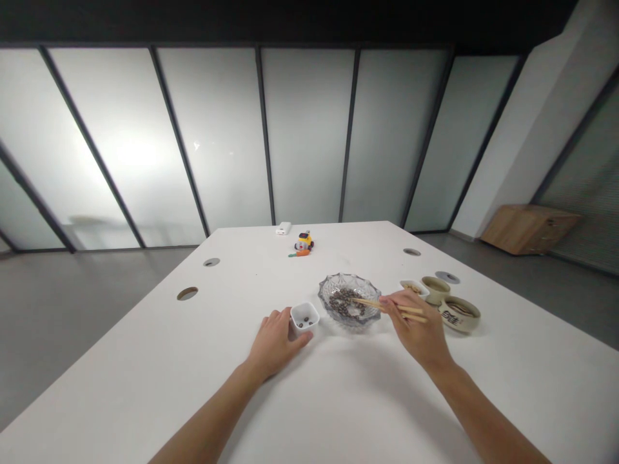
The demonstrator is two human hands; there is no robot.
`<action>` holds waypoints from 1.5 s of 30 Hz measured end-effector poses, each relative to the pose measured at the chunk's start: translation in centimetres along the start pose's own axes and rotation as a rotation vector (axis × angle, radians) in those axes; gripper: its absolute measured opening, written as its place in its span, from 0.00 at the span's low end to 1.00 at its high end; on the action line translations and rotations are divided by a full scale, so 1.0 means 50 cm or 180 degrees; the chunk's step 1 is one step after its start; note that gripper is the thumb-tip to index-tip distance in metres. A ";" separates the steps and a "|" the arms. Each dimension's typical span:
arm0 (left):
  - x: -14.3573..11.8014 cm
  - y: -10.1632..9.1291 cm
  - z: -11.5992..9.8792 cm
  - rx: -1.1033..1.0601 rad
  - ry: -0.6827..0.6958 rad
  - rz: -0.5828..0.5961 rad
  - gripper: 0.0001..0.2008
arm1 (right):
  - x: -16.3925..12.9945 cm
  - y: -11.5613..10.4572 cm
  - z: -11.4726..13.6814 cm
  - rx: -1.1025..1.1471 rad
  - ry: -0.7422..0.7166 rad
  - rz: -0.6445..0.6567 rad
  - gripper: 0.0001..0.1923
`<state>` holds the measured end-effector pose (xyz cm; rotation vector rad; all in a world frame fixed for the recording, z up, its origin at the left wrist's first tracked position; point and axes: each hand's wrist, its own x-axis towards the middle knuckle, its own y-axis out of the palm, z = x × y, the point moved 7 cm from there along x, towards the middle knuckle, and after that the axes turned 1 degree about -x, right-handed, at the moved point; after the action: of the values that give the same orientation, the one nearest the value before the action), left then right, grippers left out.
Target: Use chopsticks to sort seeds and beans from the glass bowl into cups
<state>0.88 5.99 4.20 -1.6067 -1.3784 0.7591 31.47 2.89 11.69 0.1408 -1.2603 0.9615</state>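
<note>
Cut-glass bowl (349, 301), wooden chopsticks (394, 306)

On the table (338, 399), a small square cup (304, 316) is set just left of a glass bowl (349, 300); beans are held in both. The left hand (275, 340) is laid against the cup's left side. Chopsticks (389, 307), gripped by the right hand (416, 327), are pointed into the bowl from the right. Three small dishes (442, 299) are placed right of the bowl. A toy (304, 242) and a small box (283, 228) are seen at the far edge.
</note>
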 end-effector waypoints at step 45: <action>0.001 -0.002 0.000 0.0031 -0.0016 0.0028 0.15 | 0.004 0.003 0.022 0.0187 -0.0284 0.0368 0.23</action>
<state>0.87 6.04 4.28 -1.6053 -1.3699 0.7746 30.55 2.44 12.17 0.1595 -1.3338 1.1025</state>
